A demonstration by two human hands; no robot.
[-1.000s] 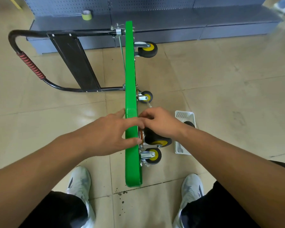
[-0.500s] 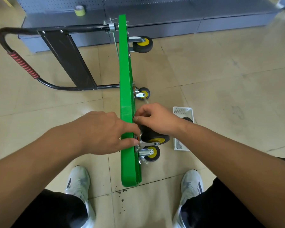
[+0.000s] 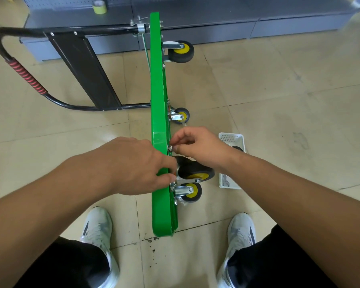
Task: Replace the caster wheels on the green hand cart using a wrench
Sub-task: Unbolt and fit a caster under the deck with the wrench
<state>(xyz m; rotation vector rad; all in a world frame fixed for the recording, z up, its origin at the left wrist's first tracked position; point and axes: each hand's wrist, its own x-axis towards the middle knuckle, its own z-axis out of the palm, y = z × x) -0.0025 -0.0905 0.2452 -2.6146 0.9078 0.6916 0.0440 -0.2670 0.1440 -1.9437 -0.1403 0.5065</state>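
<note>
The green hand cart [image 3: 158,96] stands on its long edge on the floor, its wheels pointing right. My left hand [image 3: 133,165] reaches over the deck's top edge and pinches the mounting plate of a black and yellow caster wheel [image 3: 195,172], holding it against the underside. My right hand [image 3: 197,145] pinches a small silver nut [image 3: 171,148] at the deck just above that caster. Another caster [image 3: 189,191] sits right below it, and two more casters [image 3: 181,51] [image 3: 180,115] are fixed farther along. A wrench [image 3: 226,180] lies in the white basket.
The white basket [image 3: 231,138] sits on the tiles right of the cart, partly behind my right wrist. The cart's black folded handle [image 3: 25,76] juts left. A grey shelf base [image 3: 216,23] with a tape roll [image 3: 99,6] runs along the back. My feet flank the cart's near end.
My right hand has lifted off the caster wheel and now pinches the nut above it. My left hand stays on the caster's plate. The view has shifted slightly.
</note>
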